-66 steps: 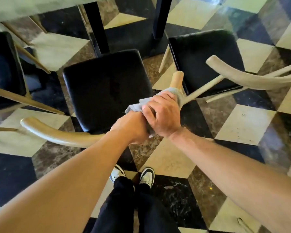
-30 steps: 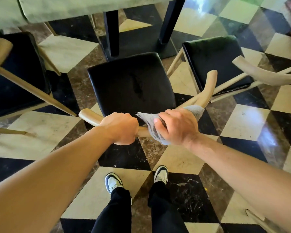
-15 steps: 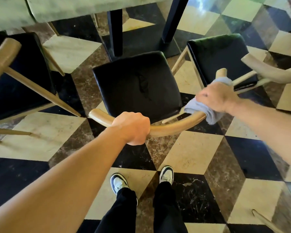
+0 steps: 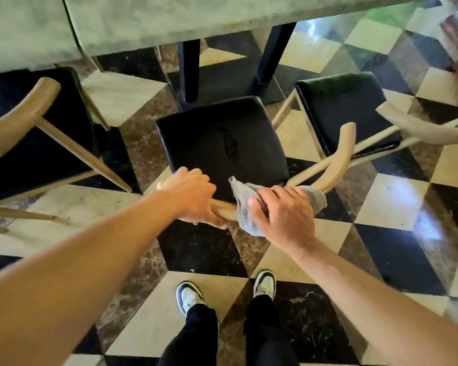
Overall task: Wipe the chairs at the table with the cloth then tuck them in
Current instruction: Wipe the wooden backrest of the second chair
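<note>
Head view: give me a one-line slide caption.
Left hand grips the chair's curved wooden backrest while the right hand holds a grey cloth on it.

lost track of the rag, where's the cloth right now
In the head view, the cloth is draped over the middle chair's backrest rail, under the right hand, beside the left hand.

Bare forearms, black trousers (image 4: 196, 336), seemingly white-and-black sneakers (image 4: 188, 297).
</note>
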{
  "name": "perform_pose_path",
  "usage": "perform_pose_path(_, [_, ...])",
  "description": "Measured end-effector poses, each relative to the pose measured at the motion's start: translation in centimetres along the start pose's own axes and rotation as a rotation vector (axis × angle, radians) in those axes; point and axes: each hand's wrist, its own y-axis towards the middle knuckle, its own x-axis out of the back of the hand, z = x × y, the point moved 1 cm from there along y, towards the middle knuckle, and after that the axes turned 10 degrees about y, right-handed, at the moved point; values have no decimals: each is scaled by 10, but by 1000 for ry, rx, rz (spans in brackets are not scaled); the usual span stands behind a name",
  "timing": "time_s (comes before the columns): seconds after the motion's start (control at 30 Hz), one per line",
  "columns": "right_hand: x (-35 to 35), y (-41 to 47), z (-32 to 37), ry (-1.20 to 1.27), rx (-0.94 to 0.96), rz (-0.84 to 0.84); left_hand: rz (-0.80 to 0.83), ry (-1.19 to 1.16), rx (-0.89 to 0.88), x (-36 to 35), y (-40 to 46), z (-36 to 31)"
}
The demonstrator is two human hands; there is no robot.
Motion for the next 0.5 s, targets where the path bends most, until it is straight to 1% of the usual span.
perform_pose_path(0.07, [6,-1,-12,11,114,81,65,43,1,-9,-13,35])
perform_pose_path(0.1, [8,0,-16,16,163,107,108,-13,33,-15,-20,53])
perform_pose_path(0.13, [7,2,-19,17,212,129,151,-133,93,-21,-28,70])
perform_pose_path(0.17, [9,4,-22,3,250,162,187,-365,196,-26,-35,84])
perform_pose_path(0.23, [6,13,-19,-37,296,277,237,-1001,433,-41,-46,99])
perform_pose_path(0.27, [6,18,-13,-49,297,335,241,-1207,479,-45,-45,95])
perform_pose_path(0.33, [-2,28,8,-51,310,379,219,-1383,540,-51,-44,75])
perform_pose_path(0.43, [-23,38,52,-72,294,345,221,-1771,545,-53,-42,47])
perform_pose_path(0.47, [-33,42,69,-88,270,331,233,-1843,530,-54,-42,46])
perform_pose_path(0.5, [-44,49,85,-99,239,316,252,-1845,502,-55,-42,48])
